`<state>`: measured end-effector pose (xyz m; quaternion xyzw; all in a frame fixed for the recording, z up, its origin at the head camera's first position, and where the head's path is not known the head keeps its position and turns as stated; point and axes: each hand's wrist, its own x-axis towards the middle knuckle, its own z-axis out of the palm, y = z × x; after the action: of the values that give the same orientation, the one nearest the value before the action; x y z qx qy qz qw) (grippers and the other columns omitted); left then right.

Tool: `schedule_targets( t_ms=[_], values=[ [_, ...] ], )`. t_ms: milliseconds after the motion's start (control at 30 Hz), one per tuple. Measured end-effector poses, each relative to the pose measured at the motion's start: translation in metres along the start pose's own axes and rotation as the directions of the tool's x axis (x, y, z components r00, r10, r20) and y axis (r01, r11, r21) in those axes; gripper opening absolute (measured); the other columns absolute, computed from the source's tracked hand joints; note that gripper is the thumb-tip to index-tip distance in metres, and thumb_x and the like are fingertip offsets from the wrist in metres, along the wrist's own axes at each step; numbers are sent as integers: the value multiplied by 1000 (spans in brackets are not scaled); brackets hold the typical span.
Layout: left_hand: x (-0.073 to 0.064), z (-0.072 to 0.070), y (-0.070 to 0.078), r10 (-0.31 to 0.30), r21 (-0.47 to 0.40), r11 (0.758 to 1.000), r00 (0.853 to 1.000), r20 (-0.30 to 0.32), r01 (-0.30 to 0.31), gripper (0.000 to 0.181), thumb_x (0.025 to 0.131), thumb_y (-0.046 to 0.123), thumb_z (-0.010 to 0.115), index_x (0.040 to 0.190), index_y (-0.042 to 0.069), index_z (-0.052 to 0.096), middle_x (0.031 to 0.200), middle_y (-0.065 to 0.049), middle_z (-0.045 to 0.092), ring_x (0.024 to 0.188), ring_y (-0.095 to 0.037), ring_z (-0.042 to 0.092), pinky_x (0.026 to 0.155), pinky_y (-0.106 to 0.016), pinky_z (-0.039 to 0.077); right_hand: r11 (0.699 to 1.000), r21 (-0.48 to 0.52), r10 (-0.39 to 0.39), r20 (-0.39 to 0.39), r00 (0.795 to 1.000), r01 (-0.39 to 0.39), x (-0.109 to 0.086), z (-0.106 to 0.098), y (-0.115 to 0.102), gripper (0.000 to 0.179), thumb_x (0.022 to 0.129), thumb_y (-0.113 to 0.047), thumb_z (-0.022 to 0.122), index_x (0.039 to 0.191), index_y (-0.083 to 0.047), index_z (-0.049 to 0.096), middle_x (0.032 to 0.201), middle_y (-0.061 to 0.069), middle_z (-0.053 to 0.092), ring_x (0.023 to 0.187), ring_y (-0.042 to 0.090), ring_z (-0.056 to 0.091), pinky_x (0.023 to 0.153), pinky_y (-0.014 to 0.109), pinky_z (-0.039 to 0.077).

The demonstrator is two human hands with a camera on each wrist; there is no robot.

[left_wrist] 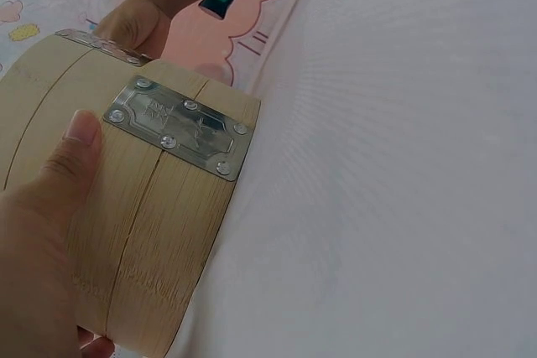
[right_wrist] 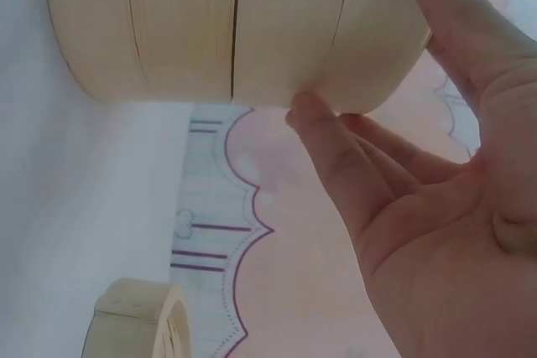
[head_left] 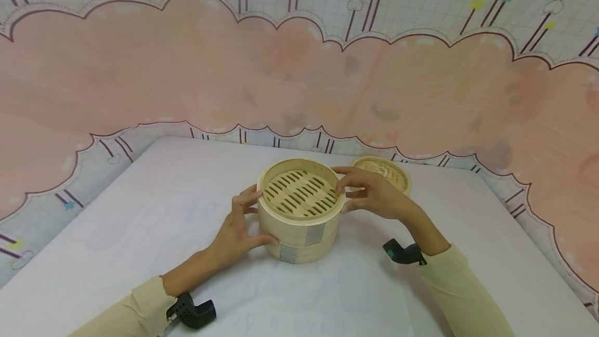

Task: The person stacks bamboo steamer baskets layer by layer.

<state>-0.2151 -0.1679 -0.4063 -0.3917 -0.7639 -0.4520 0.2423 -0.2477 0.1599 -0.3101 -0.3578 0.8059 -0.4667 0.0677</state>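
Observation:
Two round bamboo steamer baskets stand stacked on the white table, the upper basket [head_left: 286, 224] showing its slatted floor with nothing on it. Below it, the lower basket [head_left: 310, 255] carries a metal plate [head_left: 287, 255] at its front; a similar plate [left_wrist: 180, 127] shows close up in the left wrist view. My left hand [head_left: 236, 233] grips the stack's left side, thumb [left_wrist: 71, 153] across the front wall. At the right rim, my right hand [head_left: 372, 196] holds the upper basket with fingers over the edge and thumb outside. Some fingertips are hidden behind the walls.
A woven bamboo lid [head_left: 398, 177] lies on the table behind my right hand. The white tabletop [head_left: 140, 212] reaches to a patterned cloth backdrop [head_left: 210, 77]. Black wrist cameras [head_left: 196, 313] sit on both forearms.

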Motion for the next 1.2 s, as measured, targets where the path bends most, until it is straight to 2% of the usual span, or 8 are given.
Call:
schedule_targets(
  t_ms=[200,433,500,667,733,933,1067,1200],
  values=[
    [0,1,0,1,0,1000,1000,-5,-1,90,75,52,69,134,1,24,144,-29,29,117,-42,50,82,-47,54,998,6,69,-7,998,-69,0,-4,7,44,78,-8,76,120,-10,63,146,10,42,126,29,48,96,33,49],
    [2,2,-2,-9,1,1000,1000,-2,9,93,71,52,69,133,0,23,144,-29,28,117,-41,51,81,-48,54,997,11,76,4,997,-76,-1,-7,14,49,82,-8,73,130,-9,59,147,11,41,126,31,48,94,35,50],
    [3,2,0,-6,-6,1000,1000,0,6,93,70,50,70,132,-2,23,143,-31,28,116,-43,51,79,-50,53,997,14,76,1,997,-76,0,-8,15,48,82,-8,74,128,-9,60,146,9,42,126,31,48,95,37,49],
    [13,-4,24,20,-7,1000,1000,3,-20,88,73,44,70,127,-8,24,134,-40,31,109,-49,53,76,-51,54,998,9,68,-9,998,-68,1,-9,15,38,80,-8,76,116,-10,64,141,7,48,128,25,46,97,38,47],
    [12,-4,23,17,-4,1000,1000,3,-17,88,75,46,69,129,-6,24,137,-37,32,110,-46,53,77,-49,54,998,7,62,-9,998,-62,2,-9,14,37,79,-9,76,113,-10,64,139,6,50,130,24,43,98,36,47],
    [2,3,-2,-4,2,1000,1000,-2,4,94,72,51,69,136,0,23,145,-25,31,116,-40,52,81,-47,54,999,-2,49,2,999,-49,2,-10,13,33,77,-10,78,108,-10,66,139,5,50,135,22,36,98,35,46],
    [6,2,4,0,1,1000,1000,1,0,97,71,49,70,136,-4,21,141,-29,34,115,-44,52,81,-48,54,999,19,47,13,999,-48,2,-9,12,32,75,-9,79,105,-8,66,142,7,46,136,23,35,98,34,46],
    [14,-2,21,1,-9,1000,1000,6,-1,95,73,47,69,133,-8,20,135,-35,37,112,-49,52,80,-51,53,999,24,39,19,999,-40,3,-9,9,31,73,-10,80,101,-9,66,145,10,42,136,27,34,99,36,46]
  ],
)
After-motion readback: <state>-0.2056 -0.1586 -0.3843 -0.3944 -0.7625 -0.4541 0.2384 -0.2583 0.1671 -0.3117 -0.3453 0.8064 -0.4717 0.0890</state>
